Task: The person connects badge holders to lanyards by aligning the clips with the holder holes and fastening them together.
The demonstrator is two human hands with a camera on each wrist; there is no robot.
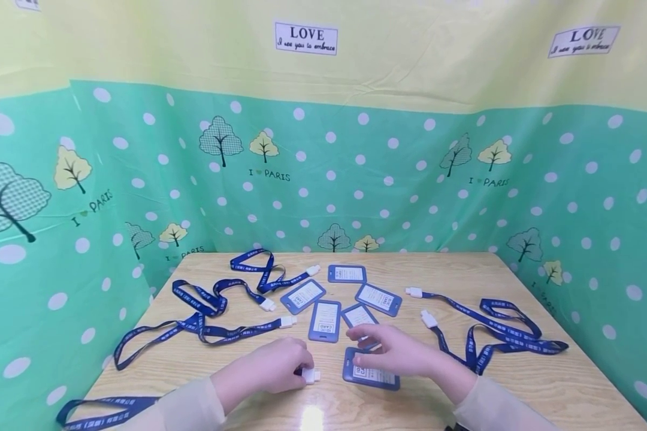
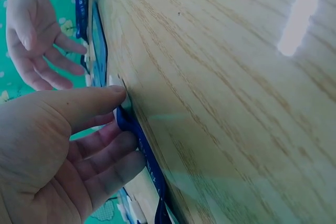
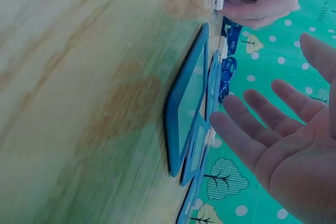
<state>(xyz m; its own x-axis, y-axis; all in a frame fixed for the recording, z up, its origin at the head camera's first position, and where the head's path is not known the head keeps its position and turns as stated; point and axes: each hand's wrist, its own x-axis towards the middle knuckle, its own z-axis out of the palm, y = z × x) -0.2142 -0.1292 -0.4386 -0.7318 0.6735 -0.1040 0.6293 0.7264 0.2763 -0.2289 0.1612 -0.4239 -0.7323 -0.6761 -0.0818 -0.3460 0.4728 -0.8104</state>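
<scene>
Near me on the surface [image 1: 426, 410], my left grip [image 1: 275, 365] pinches a white lanyard clip [image 1: 312, 376]; right grip [image 1: 401, 352], spread, hovers over nearest card holder [image 1: 378, 379]. I judge step: pairing them; next calls for grasping holder

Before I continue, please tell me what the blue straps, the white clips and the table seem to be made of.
Blue straps: probably smooth synthetic fabric, as they curl and twist freely. White clips: likely hard plastic, smooth, judging by their plain, rigid, block-like shape. Table: wood or wood-look laminate, glossy; grain shows and light reflects.
</scene>
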